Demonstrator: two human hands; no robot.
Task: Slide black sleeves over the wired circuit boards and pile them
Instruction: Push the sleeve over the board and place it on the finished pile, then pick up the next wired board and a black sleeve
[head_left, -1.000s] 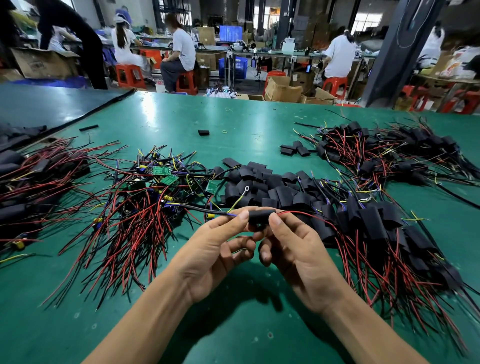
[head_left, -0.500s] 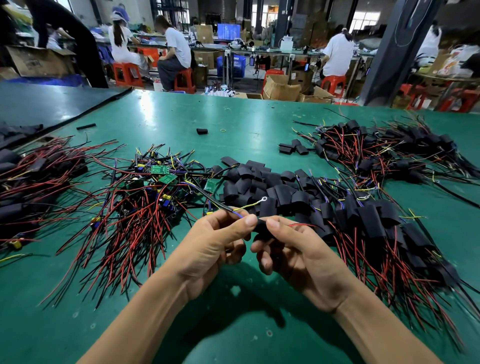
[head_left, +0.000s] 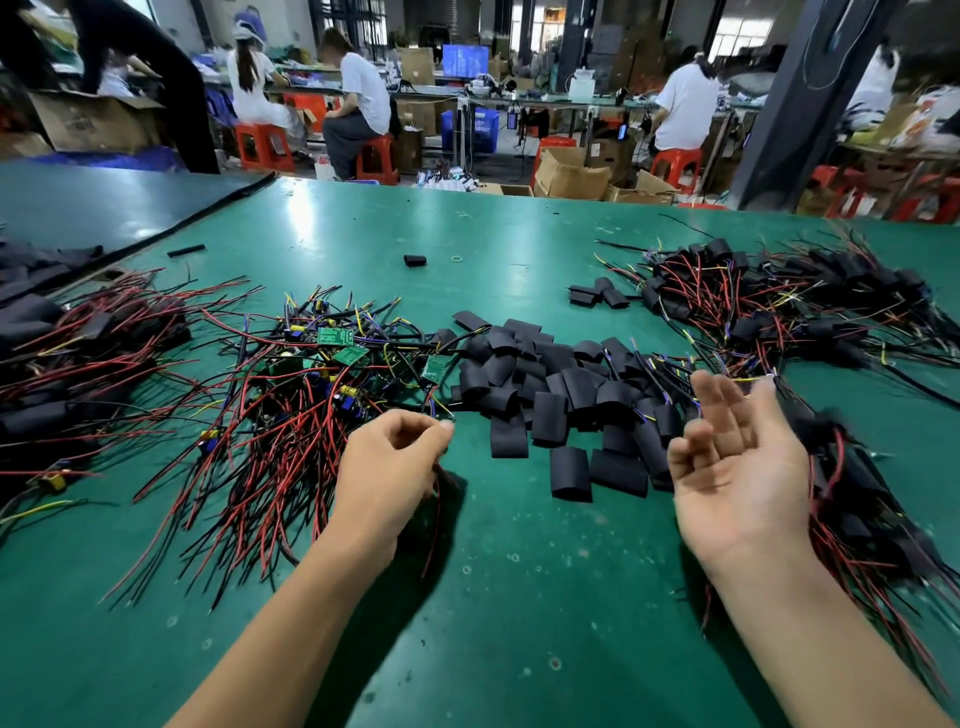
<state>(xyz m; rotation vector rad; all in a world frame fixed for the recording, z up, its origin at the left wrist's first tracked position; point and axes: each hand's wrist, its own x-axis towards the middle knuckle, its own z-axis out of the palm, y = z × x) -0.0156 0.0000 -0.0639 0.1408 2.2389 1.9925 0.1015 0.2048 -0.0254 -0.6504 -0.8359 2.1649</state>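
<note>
Left hand (head_left: 387, 467) is curled up, thumb against forefinger, pinching a few red and black wires (head_left: 434, 525) at the near edge of the tangle of bare boards (head_left: 335, 358). Can't tell which board those wires belong to. Right hand (head_left: 743, 467) is palm up with fingers loosely spread, holding nothing, a bit blurred, just beside the sleeved pile (head_left: 857, 499) on the right. Loose black sleeves (head_left: 545, 395) lie heaped in the middle of the green surface (head_left: 519, 597), between the two hands. Another sleeved heap (head_left: 769, 301) sits further back right.
</note>
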